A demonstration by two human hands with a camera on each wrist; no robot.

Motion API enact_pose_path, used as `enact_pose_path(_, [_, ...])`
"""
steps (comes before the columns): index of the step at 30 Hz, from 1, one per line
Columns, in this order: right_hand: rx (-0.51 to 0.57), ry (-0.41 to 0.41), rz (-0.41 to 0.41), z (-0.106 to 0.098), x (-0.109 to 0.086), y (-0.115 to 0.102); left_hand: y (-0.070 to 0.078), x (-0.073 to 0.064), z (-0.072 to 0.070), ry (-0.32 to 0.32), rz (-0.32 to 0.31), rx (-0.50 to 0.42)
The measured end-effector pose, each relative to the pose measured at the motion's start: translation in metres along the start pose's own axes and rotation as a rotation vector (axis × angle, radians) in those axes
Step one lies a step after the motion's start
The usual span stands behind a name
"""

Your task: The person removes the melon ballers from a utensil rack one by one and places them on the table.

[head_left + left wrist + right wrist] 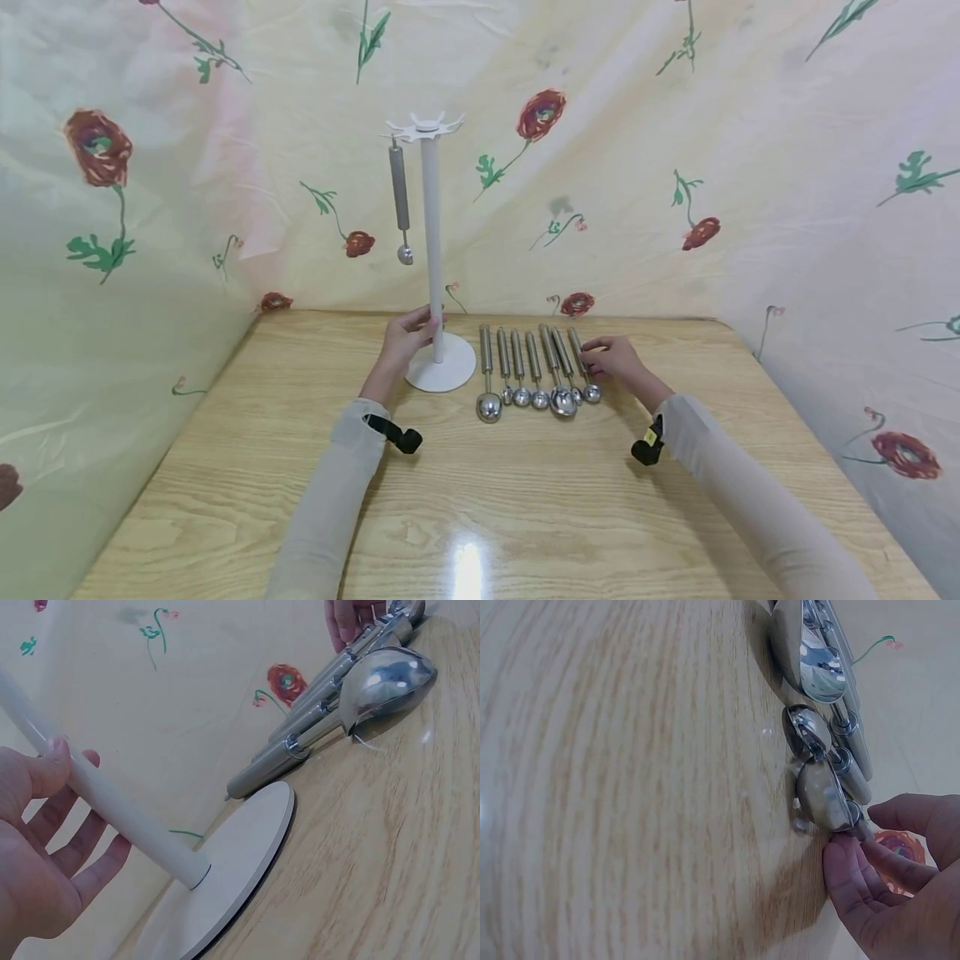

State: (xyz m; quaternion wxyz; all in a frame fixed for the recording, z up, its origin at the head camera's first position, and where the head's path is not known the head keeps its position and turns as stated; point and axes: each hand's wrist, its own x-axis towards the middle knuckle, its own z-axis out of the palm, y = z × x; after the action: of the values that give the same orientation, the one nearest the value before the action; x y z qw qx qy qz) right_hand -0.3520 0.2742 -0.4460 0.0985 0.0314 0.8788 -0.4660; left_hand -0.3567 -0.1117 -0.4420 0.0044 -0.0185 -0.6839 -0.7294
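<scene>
A white stand with a round base [441, 379], upright pole and hooked top stands left of the middle. My left hand [407, 337] grips its pole low down, thumb on one side and fingers round the other in the left wrist view. From one top hook hangs a small steel scoop [400, 190]. Right of the base, several steel scoops lie in a row, handles toward the wall. At the row's right end, my right hand [611, 358] pinches the handle of the last scoop [821, 795], whose bowl rests near the table. Part of that handle is hidden by the fingers.
The largest scoop [489, 407] lies nearest the stand, and another big one [563, 402] lies further right. The wooden table [495, 500] ends at a flowered cloth wall [615, 167] behind; cloth also hangs at both sides. Each wrist wears a dark camera strap.
</scene>
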Motion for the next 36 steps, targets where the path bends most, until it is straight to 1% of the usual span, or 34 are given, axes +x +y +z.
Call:
enact_pose_path(5, [0.006,-0.001,0.001,0.001,0.002,0.0,0.001,-0.001,0.0,0.031,-0.009,-0.009])
enact_pose_path(16, [0.013,-0.007,-0.011,0.0,0.003,0.003,-0.002,0.001,0.004,0.111,-0.003,-0.034])
enact_pose_path(20, [0.008,-0.004,-0.008,0.0,0.003,0.004,-0.002,0.001,0.006,0.127,0.008,-0.03])
enact_pose_path(24, [-0.004,-0.003,-0.005,0.001,0.003,0.003,-0.002,0.001,0.007,0.135,0.004,-0.041])
enact_pose_path(28, [-0.005,-0.004,-0.002,0.001,0.003,0.002,-0.001,0.001,0.005,0.114,-0.014,-0.04])
enact_pose_path(32, [-0.01,-0.006,-0.006,0.0,0.003,0.001,0.0,0.004,0.0,0.054,-0.062,-0.058])
enact_pose_path(36, [-0.036,0.012,-0.033,-0.001,0.002,-0.002,0.001,0.005,-0.004,0.001,-0.095,-0.085])
